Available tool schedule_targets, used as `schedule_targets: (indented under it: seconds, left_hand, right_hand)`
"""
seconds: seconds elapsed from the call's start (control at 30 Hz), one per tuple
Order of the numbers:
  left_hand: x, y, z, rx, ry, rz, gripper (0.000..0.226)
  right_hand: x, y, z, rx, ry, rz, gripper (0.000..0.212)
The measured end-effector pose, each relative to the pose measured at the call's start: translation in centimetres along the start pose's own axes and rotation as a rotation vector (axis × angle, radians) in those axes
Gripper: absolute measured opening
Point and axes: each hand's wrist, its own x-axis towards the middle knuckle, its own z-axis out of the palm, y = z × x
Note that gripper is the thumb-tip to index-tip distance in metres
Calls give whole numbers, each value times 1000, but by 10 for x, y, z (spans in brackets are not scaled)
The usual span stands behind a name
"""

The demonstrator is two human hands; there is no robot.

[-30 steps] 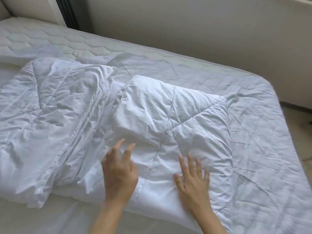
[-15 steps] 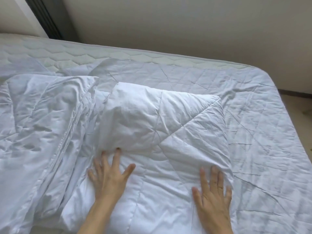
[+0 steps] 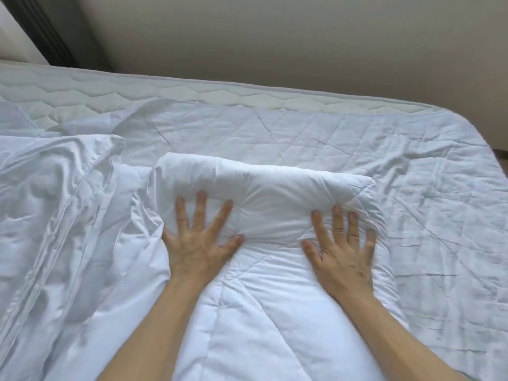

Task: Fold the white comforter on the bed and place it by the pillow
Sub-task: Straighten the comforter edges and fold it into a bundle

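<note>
Both hands lie flat with fingers spread wide. The left hand [image 3: 199, 243] and the right hand [image 3: 342, 251] press down on the white comforter [image 3: 264, 284], which lies folded on the bed [image 3: 412, 188]. It puffs up in a fat roll just past the fingertips. A rumpled white pillow [image 3: 55, 202] lies just left of the left hand.

No legible text anywhere.

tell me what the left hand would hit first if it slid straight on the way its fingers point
The left hand lies flat on the white comforter, fingers pointing at the raised puffy fold just ahead. It would probably meet that bulge first, then the mattress cover beyond.
</note>
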Motion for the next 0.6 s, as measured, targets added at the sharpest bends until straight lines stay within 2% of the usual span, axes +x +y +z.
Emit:
schedule_targets:
  seconds: [0.07,0.27,0.43,0.53,0.6]
  left_hand:
    - [5,4,9,-3,16,-13,79]
    - [6,7,10,13,-60,-57,78]
    - [-22,1,-18,-44,-259,-8,79]
    - [-69,-13,-37,-107,-311,17,83]
    - [-109,-33,-48,-155,-305,-26,90]
  right_hand:
    - [4,0,14,-6,57,-2,69]
    - [8,0,20,-22,10,24,67]
    - [0,2,-4,30,-234,-7,66]
    - [-51,-2,-19,73,-264,36,69]
    - [-112,-11,-22,73,-182,22,73]
